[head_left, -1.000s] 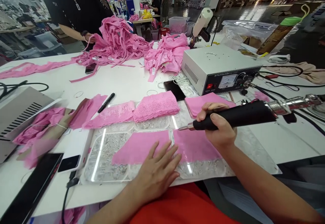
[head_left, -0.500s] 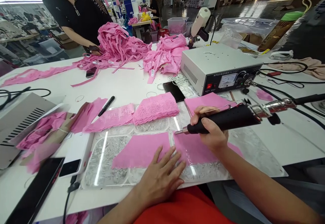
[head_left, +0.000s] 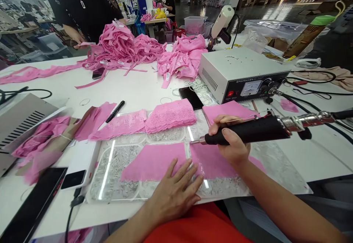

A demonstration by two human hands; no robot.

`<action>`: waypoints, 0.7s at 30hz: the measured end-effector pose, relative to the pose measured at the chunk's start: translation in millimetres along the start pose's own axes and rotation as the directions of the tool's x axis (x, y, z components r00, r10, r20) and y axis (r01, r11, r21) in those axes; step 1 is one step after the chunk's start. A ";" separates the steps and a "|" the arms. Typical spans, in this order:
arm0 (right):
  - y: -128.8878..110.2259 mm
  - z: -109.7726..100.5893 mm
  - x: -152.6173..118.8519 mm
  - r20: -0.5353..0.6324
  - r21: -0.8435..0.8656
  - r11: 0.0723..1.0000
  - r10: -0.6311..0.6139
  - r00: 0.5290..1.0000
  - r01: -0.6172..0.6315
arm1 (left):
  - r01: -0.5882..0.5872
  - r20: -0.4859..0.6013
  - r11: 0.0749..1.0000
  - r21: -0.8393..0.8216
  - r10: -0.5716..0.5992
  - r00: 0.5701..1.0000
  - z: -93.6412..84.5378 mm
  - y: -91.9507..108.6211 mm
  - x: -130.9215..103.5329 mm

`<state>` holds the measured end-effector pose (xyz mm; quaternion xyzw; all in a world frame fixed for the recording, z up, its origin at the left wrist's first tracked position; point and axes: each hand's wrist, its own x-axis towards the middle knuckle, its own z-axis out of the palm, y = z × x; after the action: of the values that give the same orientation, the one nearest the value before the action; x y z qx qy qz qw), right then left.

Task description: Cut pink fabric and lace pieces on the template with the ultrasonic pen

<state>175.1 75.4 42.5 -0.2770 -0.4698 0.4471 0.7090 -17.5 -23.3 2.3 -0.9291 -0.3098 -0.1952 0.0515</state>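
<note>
My right hand grips a black corded ultrasonic handpiece with a thin metal tip. That tip rests at the upper left corner of the right pink fabric panel, near the gap between two panels. My left hand lies flat with fingers spread, its fingertips across the gap and on the lower edges of both the right panel and the left pink fabric panel. Both panels lie flat on a clear template board with a grey mottled pattern. My right hand and forearm hide part of the right panel.
Behind the panels lie a stack of pink lace pieces, a marker and a black phone. A control box stands at the back right. A co-worker is beside a pink garment pile. A power bank lies left.
The co-worker's hand has moved left, off the front of the garment pile, and now holds a pink piece. My view has shifted slightly; my hands and the handpiece stay nearly in place.
</note>
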 end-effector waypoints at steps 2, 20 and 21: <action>0.6 0.1 0.0 0.004 0.001 1.000 -0.002 1.000 0.002 | 0.003 -0.016 1.000 -0.002 -0.003 1.000 0.3 0.1 0.4; -5.8 -4.8 -2.2 -0.003 0.119 0.993 0.015 1.000 -0.014 | -0.011 -0.059 1.000 -0.014 0.010 0.998 0.4 0.7 -0.7; -7.2 -5.9 -3.6 0.001 0.129 0.991 0.026 1.000 -0.026 | -0.007 -0.066 1.000 -0.016 0.006 0.998 0.4 1.1 -1.0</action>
<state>182.6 69.2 44.4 -0.2368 -0.4363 0.4857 0.7195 -17.4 -24.6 1.6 -0.9236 -0.3031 -0.2282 0.0550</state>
